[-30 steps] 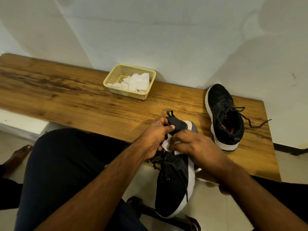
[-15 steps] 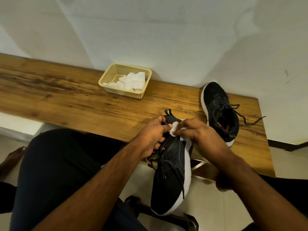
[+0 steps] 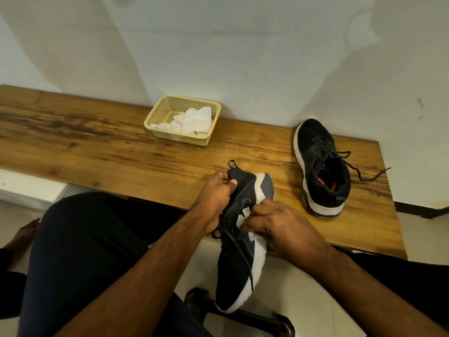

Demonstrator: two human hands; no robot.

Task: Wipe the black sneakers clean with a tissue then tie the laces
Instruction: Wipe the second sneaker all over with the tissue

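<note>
My left hand grips the heel end of the black sneaker, thumb curled over the collar, holding it tilted over the front edge of the wooden bench, toe pointing down toward me. My right hand has its fingers curled, pressing a white tissue against the sneaker's side. The second sneaker lies on the bench's right end with laces loose, and the yellow basket of tissues sits at the bench's back edge against the wall.
</note>
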